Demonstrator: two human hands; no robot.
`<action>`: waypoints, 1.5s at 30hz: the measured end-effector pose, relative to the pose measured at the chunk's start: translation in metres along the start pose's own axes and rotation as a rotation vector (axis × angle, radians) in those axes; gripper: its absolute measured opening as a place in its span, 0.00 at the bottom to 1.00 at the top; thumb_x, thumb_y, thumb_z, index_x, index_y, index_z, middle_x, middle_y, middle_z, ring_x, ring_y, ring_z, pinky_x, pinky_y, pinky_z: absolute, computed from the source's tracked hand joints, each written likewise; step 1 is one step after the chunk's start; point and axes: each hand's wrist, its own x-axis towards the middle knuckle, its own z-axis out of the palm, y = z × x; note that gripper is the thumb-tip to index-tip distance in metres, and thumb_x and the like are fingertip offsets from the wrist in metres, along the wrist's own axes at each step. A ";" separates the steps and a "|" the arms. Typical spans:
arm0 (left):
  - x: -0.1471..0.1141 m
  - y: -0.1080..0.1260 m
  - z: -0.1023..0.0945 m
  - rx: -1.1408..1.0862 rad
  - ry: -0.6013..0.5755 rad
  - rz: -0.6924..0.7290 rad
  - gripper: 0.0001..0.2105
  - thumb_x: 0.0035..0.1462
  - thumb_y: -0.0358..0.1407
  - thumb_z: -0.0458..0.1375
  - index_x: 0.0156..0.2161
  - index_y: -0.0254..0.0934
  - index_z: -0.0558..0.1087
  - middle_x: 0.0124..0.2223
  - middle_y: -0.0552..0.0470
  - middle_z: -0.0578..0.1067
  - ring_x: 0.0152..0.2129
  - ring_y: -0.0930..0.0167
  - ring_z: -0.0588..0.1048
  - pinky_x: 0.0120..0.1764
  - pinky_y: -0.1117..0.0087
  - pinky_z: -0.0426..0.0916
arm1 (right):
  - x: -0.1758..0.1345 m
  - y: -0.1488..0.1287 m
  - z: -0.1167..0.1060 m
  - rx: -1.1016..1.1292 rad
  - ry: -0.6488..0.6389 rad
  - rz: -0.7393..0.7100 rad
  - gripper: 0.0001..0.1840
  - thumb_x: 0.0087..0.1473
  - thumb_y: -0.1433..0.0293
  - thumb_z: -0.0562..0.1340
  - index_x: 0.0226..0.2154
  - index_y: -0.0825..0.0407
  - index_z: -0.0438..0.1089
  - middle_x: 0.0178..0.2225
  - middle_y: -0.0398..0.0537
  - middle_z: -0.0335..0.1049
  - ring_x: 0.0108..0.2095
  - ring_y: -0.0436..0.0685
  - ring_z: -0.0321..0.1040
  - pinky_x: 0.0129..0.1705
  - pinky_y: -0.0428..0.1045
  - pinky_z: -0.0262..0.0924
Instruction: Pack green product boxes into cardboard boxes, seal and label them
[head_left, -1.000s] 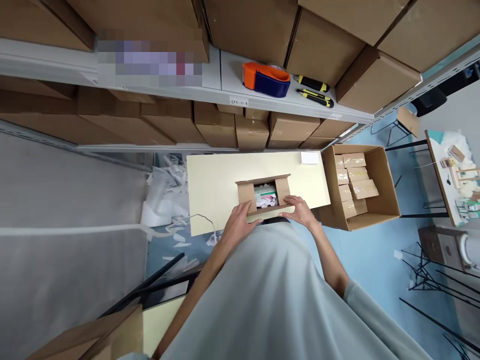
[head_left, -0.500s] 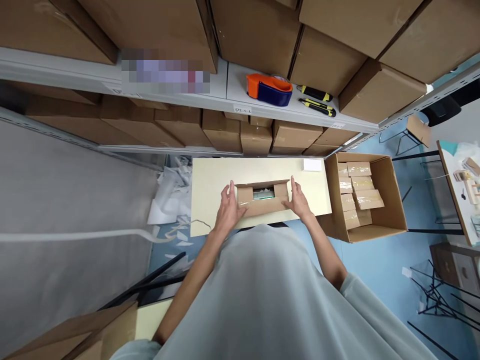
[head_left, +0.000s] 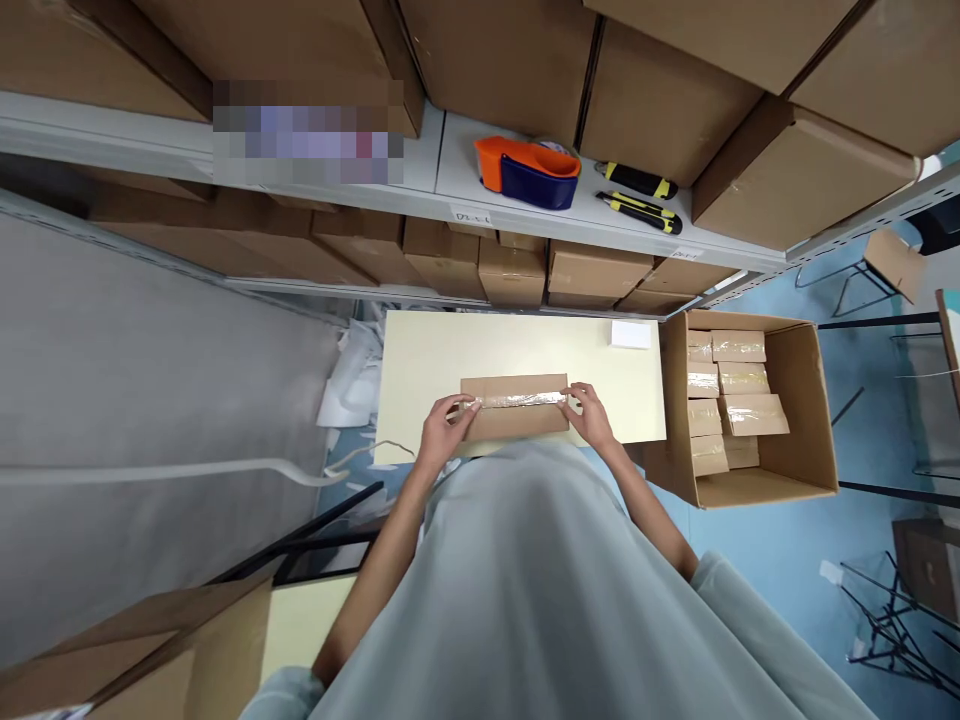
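A small cardboard box (head_left: 514, 422) lies flat on the cream table, its top closed. A shiny strip of clear tape (head_left: 519, 400) runs lengthwise across it. My left hand (head_left: 447, 428) grips the left end, thumb and fingers pinched close to the strip's end. At the opposite end my right hand (head_left: 589, 414) is closed in the same way, fingertips on the box corner and the tape. What the box contains is hidden.
A white block (head_left: 631, 334) sits on the cream table (head_left: 420, 350). To the right stands a large open carton (head_left: 802, 410) with several taped boxes inside. An orange and blue tape dispenser (head_left: 529, 172) and cutter knives (head_left: 639, 212) lie on the shelf above, among cartons.
The small box showed an open gap with contents; now its top is closed, with tape across it. My hands moved from its sides to pinch its ends.
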 end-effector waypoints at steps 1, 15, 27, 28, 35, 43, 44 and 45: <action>0.002 0.001 0.003 -0.005 0.015 -0.021 0.21 0.61 0.56 0.63 0.44 0.39 0.78 0.50 0.42 0.78 0.45 0.64 0.79 0.48 0.62 0.80 | 0.002 0.000 0.003 0.059 0.015 0.028 0.13 0.70 0.61 0.63 0.53 0.45 0.78 0.61 0.55 0.71 0.54 0.59 0.79 0.56 0.54 0.77; 0.023 -0.008 -0.011 -0.049 -0.085 -0.064 0.30 0.47 0.65 0.70 0.40 0.40 0.78 0.51 0.44 0.78 0.41 0.65 0.78 0.50 0.58 0.80 | 0.015 -0.016 0.004 0.225 -0.040 0.209 0.10 0.60 0.63 0.67 0.44 0.42 0.70 0.47 0.41 0.82 0.53 0.60 0.84 0.54 0.53 0.76; 0.070 0.013 -0.004 0.209 -0.038 -0.106 0.13 0.55 0.40 0.68 0.46 0.42 0.80 0.52 0.48 0.79 0.41 0.65 0.81 0.50 0.63 0.76 | 0.052 -0.038 0.001 0.116 0.046 0.324 0.10 0.62 0.68 0.65 0.47 0.41 0.72 0.53 0.41 0.83 0.54 0.61 0.82 0.57 0.54 0.73; 0.075 0.011 -0.003 0.236 -0.052 -0.126 0.13 0.55 0.39 0.68 0.46 0.42 0.79 0.51 0.48 0.80 0.40 0.65 0.81 0.50 0.64 0.76 | 0.055 -0.040 0.001 0.089 0.036 0.332 0.11 0.63 0.68 0.65 0.48 0.41 0.72 0.53 0.41 0.83 0.53 0.61 0.82 0.57 0.54 0.72; 0.092 -0.002 0.002 0.343 -0.079 -0.126 0.12 0.56 0.38 0.67 0.45 0.41 0.78 0.48 0.48 0.80 0.41 0.65 0.80 0.47 0.67 0.73 | 0.059 -0.046 0.004 -0.115 0.015 0.312 0.11 0.68 0.68 0.65 0.52 0.41 0.73 0.41 0.43 0.82 0.46 0.62 0.81 0.46 0.50 0.67; 0.090 0.009 -0.010 0.297 -0.052 -0.018 0.08 0.53 0.35 0.67 0.39 0.41 0.77 0.45 0.47 0.83 0.44 0.61 0.83 0.50 0.63 0.76 | 0.058 -0.038 0.015 -0.067 0.069 0.173 0.13 0.62 0.72 0.64 0.50 0.47 0.72 0.46 0.47 0.80 0.44 0.60 0.79 0.49 0.51 0.69; 0.089 0.010 -0.011 0.291 -0.041 0.011 0.08 0.52 0.35 0.67 0.38 0.41 0.77 0.46 0.47 0.83 0.49 0.58 0.82 0.54 0.61 0.75 | 0.059 -0.036 0.014 -0.053 0.079 0.145 0.12 0.61 0.71 0.65 0.48 0.47 0.72 0.49 0.49 0.79 0.45 0.60 0.80 0.50 0.52 0.70; 0.088 0.011 -0.012 0.287 -0.026 0.045 0.07 0.51 0.35 0.67 0.38 0.42 0.77 0.47 0.46 0.83 0.55 0.56 0.81 0.59 0.59 0.74 | 0.060 -0.035 0.012 -0.039 0.092 0.115 0.11 0.61 0.70 0.66 0.47 0.47 0.72 0.52 0.51 0.78 0.46 0.61 0.80 0.52 0.53 0.71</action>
